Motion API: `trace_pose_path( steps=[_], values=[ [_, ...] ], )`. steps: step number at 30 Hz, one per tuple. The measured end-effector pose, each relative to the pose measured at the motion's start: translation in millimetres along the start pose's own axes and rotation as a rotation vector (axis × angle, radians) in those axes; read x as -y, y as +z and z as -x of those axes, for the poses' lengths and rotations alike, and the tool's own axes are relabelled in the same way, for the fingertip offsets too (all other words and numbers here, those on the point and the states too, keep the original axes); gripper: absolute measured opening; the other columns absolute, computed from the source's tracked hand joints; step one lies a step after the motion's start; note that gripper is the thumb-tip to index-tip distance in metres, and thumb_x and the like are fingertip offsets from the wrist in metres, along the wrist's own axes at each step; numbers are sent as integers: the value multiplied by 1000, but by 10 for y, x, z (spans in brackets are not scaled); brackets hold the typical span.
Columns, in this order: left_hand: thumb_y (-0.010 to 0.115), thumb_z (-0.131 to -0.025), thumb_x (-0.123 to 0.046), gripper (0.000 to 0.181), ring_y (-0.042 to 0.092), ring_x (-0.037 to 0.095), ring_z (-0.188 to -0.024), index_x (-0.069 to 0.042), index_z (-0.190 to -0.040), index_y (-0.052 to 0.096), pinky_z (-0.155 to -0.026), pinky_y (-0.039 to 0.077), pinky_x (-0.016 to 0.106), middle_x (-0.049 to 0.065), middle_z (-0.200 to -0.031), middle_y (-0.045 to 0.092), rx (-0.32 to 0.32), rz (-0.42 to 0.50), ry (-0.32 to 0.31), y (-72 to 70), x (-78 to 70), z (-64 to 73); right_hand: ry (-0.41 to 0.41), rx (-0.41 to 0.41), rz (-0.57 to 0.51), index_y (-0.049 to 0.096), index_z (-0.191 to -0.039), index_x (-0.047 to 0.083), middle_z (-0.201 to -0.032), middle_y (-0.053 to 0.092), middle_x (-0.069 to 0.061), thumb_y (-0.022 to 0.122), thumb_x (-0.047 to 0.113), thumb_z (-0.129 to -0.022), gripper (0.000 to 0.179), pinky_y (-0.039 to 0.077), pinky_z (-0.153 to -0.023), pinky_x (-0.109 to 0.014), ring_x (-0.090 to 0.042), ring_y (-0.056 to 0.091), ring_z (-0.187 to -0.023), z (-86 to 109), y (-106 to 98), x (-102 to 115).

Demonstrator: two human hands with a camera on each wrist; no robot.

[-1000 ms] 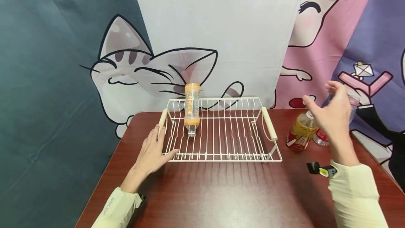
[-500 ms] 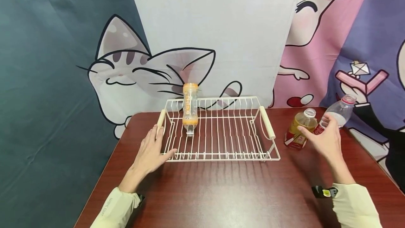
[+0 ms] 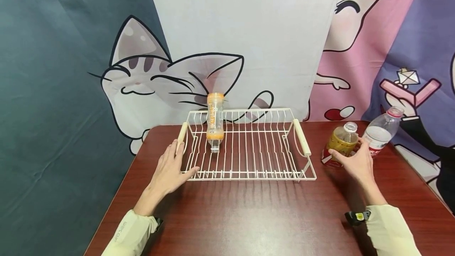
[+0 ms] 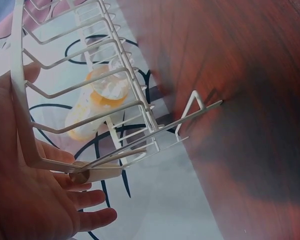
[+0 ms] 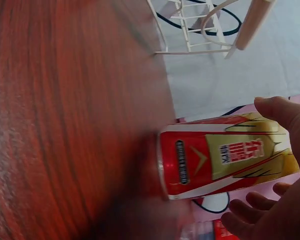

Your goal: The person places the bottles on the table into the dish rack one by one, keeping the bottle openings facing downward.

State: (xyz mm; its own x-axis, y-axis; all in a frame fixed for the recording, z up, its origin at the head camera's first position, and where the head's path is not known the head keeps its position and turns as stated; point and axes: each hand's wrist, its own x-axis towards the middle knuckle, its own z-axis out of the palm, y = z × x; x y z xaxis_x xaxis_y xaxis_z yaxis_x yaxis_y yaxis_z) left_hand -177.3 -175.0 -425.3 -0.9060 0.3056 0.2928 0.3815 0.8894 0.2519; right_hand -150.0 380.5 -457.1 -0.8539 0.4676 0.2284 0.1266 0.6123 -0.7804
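Red-gold bottle (image 3: 340, 140): head view shows neck (image 3: 350, 127); right wrist, label lettering (image 5: 242, 152).

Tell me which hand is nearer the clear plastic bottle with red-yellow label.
Right: the right hand is around the bottle; the left hand is farther, at the left end of the white wire rack.

"What sort of place is this?"

"It looks like a staged spot: a reddish-brown worktop (image 3: 263, 216) against a big creased cloth (image 3: 256, 31), printed with a cartoon cat (image 3: 136, 86) and other figures."

"Could it be a kitchen? I see a wire rack (image 3: 301, 137) and bottles (image 3: 343, 141)."

"Those would suit one, but the cloth fills the background, so I can't tell home from office."
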Motion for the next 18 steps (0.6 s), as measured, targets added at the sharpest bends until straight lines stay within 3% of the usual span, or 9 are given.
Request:
trace_pose_path(
  steps=[8, 18],
  values=[
    [67, -85, -57, 97, 23, 48, -141, 5, -150, 30, -107, 25, 64, 32, -154, 22, 12, 9, -1, 0, -1, 6, 57, -5, -7, 22, -150, -1, -140, 41, -35, 80, 39, -79, 100, 31, -105, -62, -51, 40, -128, -11, 105, -77],
    [67, -84, -58, 98, 24, 48, -140, 5, -150, 31, -107, 26, 64, 31, -155, 22, 4, 9, 1, 13, 13, 4, 109, -76, -31, 26, -149, 2, -139, 44, -31, 80, 38, -79, 96, 34, -104, -59, -48, 43, -125, -19, 230, -108]
  ],
)
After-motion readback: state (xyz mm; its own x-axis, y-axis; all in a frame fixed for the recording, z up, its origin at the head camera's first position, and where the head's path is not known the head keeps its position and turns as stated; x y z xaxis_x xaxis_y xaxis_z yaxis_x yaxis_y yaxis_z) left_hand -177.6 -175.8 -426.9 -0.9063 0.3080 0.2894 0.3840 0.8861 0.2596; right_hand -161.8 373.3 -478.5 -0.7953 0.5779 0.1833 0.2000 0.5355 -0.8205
